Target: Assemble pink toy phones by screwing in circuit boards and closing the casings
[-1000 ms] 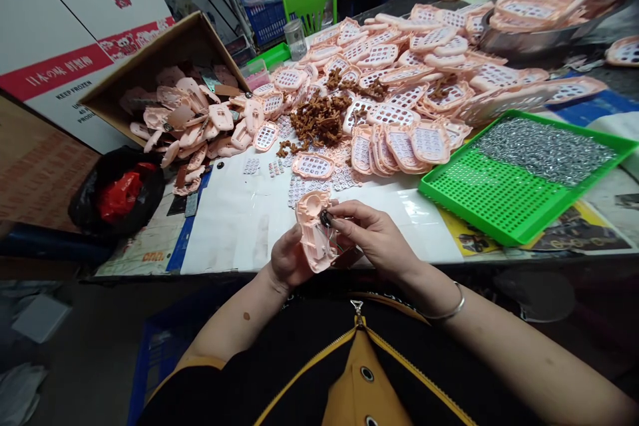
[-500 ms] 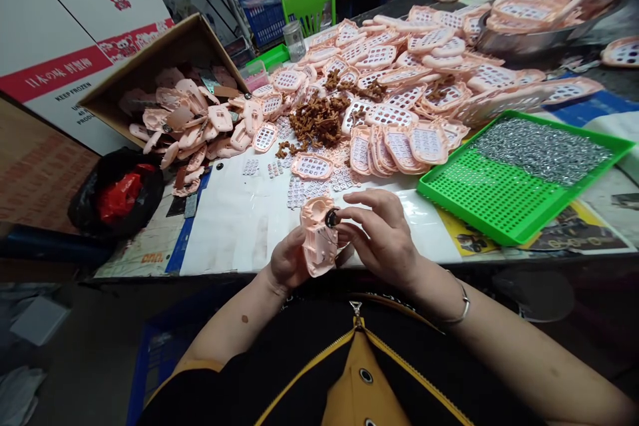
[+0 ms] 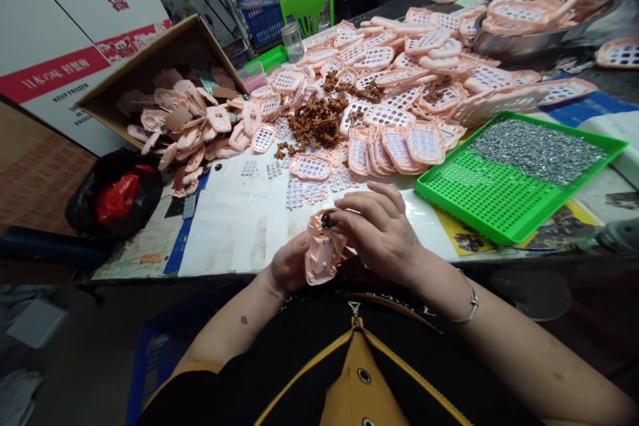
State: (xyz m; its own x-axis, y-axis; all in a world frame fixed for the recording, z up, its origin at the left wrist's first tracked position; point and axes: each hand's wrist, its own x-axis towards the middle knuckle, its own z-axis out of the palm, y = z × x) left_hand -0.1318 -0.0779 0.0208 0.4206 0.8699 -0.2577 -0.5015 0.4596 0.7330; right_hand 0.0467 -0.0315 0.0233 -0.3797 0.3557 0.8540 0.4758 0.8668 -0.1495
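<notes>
Near the table's front edge my left hand [image 3: 292, 261] is wrapped round a pink plastic shell [image 3: 320, 256], its hollow inside facing up. A small round black part [image 3: 327, 219] sits at the shell's upper end, pinched by the thumb and fingers of my right hand [image 3: 377, 229]. Thin wires run along the shell beside my right fingertips. Beyond my hands lie a pink frame with small windows [image 3: 310, 167], sheets of small printed keys [image 3: 302, 193] and a heap of brown pieces [image 3: 319, 120].
Many pink frames [image 3: 426, 143] are piled behind. To the right a green tray [image 3: 474, 203] holds small metal pieces. A cardboard box [image 3: 144, 60] of pink shells lies at left, near a black bag [image 3: 82, 203]. A metal bowl [image 3: 514, 46] stands back right.
My right hand has moved slightly left with the black part, now over the shell's upper end. The shell has turned and shifted slightly toward me.
</notes>
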